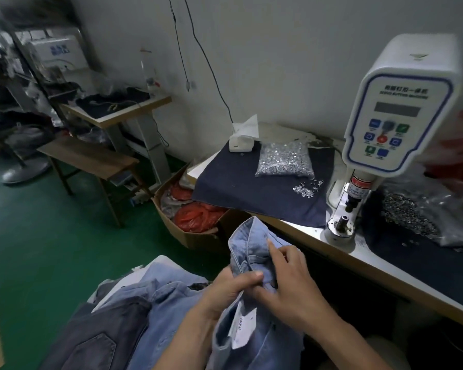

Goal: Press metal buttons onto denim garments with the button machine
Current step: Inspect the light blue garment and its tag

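The light denim waistband (247, 247) is held up in front of the table edge, well short of the button machine (401, 108). Left hand (226, 287) pinches the fold with its thumb, right hand (292, 276) has fingers curled round the band. If that fold slips, the button probably lands off-spot on the lower die (342, 222). Fingers near that die would be my other worry.

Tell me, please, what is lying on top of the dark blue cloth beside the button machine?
On the dark blue cloth: a clear bag of metal buttons, loose buttons and a white tissue box. What lies beneath them is hidden.
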